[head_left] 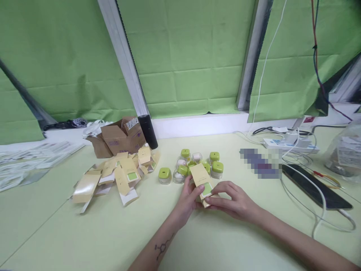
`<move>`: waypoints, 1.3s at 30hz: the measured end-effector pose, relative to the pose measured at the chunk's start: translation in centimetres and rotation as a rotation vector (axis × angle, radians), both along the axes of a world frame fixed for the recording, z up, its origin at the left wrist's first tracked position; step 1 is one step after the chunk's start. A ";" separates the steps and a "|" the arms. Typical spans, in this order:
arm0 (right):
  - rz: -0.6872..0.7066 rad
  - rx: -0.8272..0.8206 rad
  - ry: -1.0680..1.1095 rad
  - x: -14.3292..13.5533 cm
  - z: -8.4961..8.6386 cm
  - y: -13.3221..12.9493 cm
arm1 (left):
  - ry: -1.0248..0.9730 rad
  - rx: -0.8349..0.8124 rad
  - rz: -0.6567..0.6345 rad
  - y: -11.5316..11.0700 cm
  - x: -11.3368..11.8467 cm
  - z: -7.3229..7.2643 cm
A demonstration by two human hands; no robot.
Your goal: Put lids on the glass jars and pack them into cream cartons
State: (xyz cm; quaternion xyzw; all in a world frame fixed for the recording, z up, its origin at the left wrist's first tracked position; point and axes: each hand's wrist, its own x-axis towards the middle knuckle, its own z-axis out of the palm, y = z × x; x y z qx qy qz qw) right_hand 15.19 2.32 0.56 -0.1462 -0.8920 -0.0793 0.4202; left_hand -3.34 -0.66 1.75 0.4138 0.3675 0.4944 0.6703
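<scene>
Forearms (296, 235) stretch over the near part of the surface (214, 248), the left one rising steeply with a dark tattoo (161, 247) on its inner side, the right one running in low from the near right corner. Our left hand (187, 201) has its thumb laid on the front of a tan carton (199, 174) and its fingers around the left side, so this grip is clamped on it. Our right hand (235, 199) reaches across with knuckles up, index finger bent and thumb pressed at the carton's near end; that grip, too, is closed on the carton. We hold it slanted near the middle of the surface, green patch toward us, far end tipped left; whether its near end is open, we cannot tell. Toward the right edge we see a dark phone (316, 186). Just beyond the carton stand clear jars (165, 175), most with green lids, some partly hidden by it. Left of them, toward the left edge, we have a loose heap of packaging (87, 184). By the far edge stand an open brown box (121, 143), a black cylinder (148, 131) just beside it and, toward the far right corner, a white power strip (290, 146). Green blinds (191, 56) hang behind.
</scene>
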 end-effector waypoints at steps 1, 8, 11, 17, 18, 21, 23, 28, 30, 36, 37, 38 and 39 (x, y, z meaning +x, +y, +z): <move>0.006 -0.002 -0.001 0.0 0.0 0.0 | -0.003 -0.005 0.008 0.0 0.0 0.0; 0.011 -0.202 0.066 -0.2 0.4 -0.5 | 0.022 0.010 -0.044 -0.1 -0.1 -0.2; -0.040 -0.417 0.118 -0.2 0.5 -0.4 | 0.037 0.057 -0.064 -0.1 -0.2 -0.5; 0.063 -0.811 0.035 0.5 0.4 0.6 | 0.159 0.319 -0.086 0.5 -0.6 -1.2; 0.092 -0.845 0.011 0.7 0.4 0.7 | 0.184 0.337 -0.092 0.6 -0.6 -1.3; 0.146 -0.927 -0.001 0.8 0.5 0.9 | 0.282 0.370 -0.080 0.8 -0.8 -1.8; 0.146 -0.969 0.050 0.8 0.6 1.1 | 0.377 0.368 -0.072 0.8 -0.9 -2.1; 0.048 -0.871 0.192 0.9 0.3 1.4 | 0.559 0.414 -0.122 0.3 -0.9 -2.4; 0.077 -0.705 0.171 1.0 -0.1 1.5 | 0.581 0.449 -0.126 0.1 -0.7 -2.3; 0.121 -0.322 0.046 1.5 -0.5 1.4 | 0.654 0.442 -0.112 -0.3 -0.3 -2.1; 0.097 -0.390 0.065 1.4 -0.4 1.3 | 0.654 0.424 -0.118 -0.3 -0.3 -2.1; 0.069 -0.482 0.106 1.3 -0.2 1.2 | 0.657 0.408 -0.124 -0.3 -0.2 -2.0; 0.050 -0.575 0.150 1.2 0.0 1.1 | 0.660 0.397 -0.125 -0.3 -0.2 -1.9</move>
